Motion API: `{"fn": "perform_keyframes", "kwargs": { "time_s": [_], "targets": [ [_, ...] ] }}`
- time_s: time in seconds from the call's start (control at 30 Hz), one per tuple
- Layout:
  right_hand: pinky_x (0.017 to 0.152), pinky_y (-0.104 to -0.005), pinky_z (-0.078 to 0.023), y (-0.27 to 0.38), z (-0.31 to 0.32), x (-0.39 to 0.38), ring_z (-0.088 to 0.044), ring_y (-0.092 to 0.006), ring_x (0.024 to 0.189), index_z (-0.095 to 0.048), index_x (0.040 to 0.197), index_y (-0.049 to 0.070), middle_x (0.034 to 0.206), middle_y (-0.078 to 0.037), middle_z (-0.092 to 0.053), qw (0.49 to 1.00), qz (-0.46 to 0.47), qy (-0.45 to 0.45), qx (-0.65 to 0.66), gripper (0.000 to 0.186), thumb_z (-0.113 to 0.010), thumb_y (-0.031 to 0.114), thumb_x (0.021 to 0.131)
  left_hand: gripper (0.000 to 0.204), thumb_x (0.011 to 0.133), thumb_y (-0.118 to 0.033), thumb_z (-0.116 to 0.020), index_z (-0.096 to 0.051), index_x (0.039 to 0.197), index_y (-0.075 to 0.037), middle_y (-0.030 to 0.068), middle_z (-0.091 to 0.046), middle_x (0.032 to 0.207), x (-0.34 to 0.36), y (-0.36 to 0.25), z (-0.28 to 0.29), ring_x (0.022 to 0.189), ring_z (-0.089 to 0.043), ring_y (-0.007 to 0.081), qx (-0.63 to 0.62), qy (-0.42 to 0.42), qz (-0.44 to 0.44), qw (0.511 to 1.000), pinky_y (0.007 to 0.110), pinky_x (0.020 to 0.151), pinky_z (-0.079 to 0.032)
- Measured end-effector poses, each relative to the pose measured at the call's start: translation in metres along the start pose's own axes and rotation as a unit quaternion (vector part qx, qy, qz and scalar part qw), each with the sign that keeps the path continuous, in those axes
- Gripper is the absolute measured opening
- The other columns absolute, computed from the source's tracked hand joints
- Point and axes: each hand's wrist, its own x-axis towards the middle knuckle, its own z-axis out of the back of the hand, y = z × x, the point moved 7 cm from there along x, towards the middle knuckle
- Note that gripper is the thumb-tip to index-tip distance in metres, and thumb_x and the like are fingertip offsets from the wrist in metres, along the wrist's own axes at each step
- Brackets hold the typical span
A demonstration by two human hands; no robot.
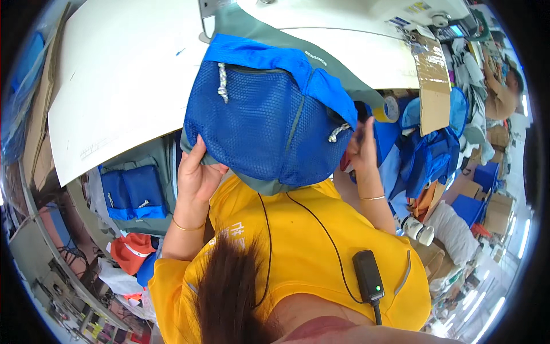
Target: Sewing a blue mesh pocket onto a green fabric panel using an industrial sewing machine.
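Observation:
A grey-green fabric bag panel (366, 86) with blue mesh pockets (246, 120) is held up in front of me, its far part lying on the white table. Bright blue trim (258, 54) runs along the pocket tops, and two speckled cord zipper pulls (222, 83) hang from them. My left hand (197, 172) grips the panel's lower left edge, thumb on the mesh and fingers partly behind it. At the right edge my right hand (364, 146) is closed around the side by the second pull; some of its fingers are hidden behind the fabric.
Beneath the panel is a white table (126, 69), with a sewing machine (424, 14) at the far right. A similar pocketed panel (137, 192) hangs at left. Yellow tape (391, 109), a cardboard flap (433, 86) and blue bags (429, 155) are at right. Another person (504, 92) is beyond.

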Motion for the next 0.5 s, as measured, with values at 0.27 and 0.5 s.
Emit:
{"fn": "perform_keyframes", "kwargs": {
  "time_s": [0.27, 0.5],
  "targets": [
    [0.045, -0.0196, -0.026, 0.081, -0.074, -0.051, -0.033, -0.0038, 0.050, -0.065, 0.109, 0.008, 0.083, -0.002, -0.057, 0.912, 0.151, 0.352, 0.145, 0.011, -0.060, 0.016, 0.103, 0.041, 0.106, -0.016, -0.050, -0.049, 0.146, -0.007, 0.0123, -0.061, 0.141, -0.005, -0.007, 0.016, 0.127, -0.061, 0.0311, 0.048, 0.116, -0.002, 0.992, 0.052, 0.102, -0.053],
    [0.044, -0.0189, -0.024, -0.001, -0.038, 0.027, -0.036, -0.0030, 0.049, -0.067, 0.101, 0.016, 0.082, 0.005, -0.065, 0.982, -0.029, 0.168, 0.083, 0.027, -0.066, 0.043, 0.099, 0.045, 0.104, -0.012, -0.052, -0.048, 0.146, 0.000, 0.0157, -0.051, 0.151, -0.015, 0.008, 0.029, 0.141, -0.047, 0.0320, -0.043, 0.137, 0.015, 0.989, 0.054, 0.121, -0.031]
  ]
}}
